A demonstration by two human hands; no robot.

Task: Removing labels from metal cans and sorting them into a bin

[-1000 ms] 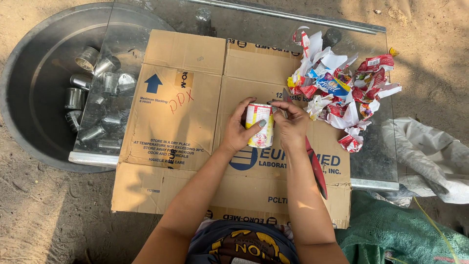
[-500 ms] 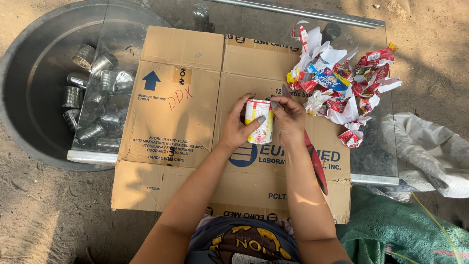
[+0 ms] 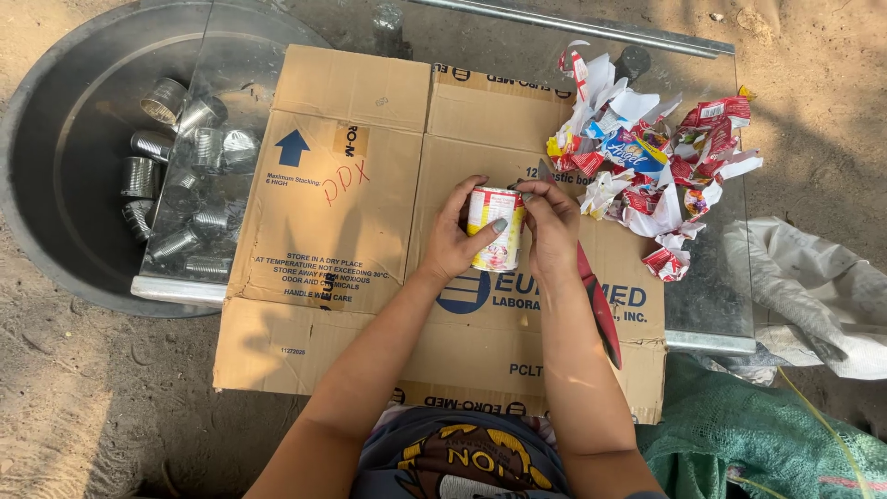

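A small tin can (image 3: 499,231) with a red, white and yellow paper label stands upright over a flattened cardboard box (image 3: 351,212). My left hand (image 3: 455,248) wraps around the can's left side, thumb across the label. My right hand (image 3: 552,231) is against the can's right side and top rim, closed on a red-handled knife (image 3: 601,314). The handle runs back along my forearm, and the blade tip shows just above my fingers by the can's rim.
Torn red and white paper labels (image 3: 647,166) are heaped at the cardboard's far right. A large grey metal basin (image 3: 55,139) on the left holds several bare tin cans (image 3: 176,166). A glass pane (image 3: 702,296) lies under the cardboard. White sack (image 3: 813,296) and green net bag (image 3: 767,444) lie right.
Both hands stay on the can with only slight finger shifts at its rim. Nothing has been let go or picked up.
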